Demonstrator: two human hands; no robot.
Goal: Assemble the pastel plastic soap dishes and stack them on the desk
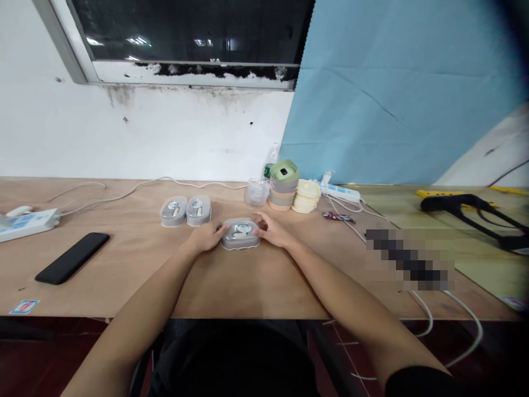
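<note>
A small grey oval box with a clear lid (241, 234) lies on the table in front of me, with a round white label and a pale piece showing through its lid. My left hand (206, 235) grips its left end, thumb at the lid's edge. At the right end, my right hand (271, 229) holds it with thumb and curled fingers. Two similar lidded boxes, a left one (173, 212) and a right one (199, 210), stand side by side beyond my left hand. The undersides of my fingers are partly hidden.
Behind the hands stand clear lids (257, 192), a stack of green, grey and orange trays (283, 187) and cream trays (306, 196). A phone (73, 257) and power strip (31, 224) lie left; another power strip (341, 192), a wrapper (338, 217) and cables lie right.
</note>
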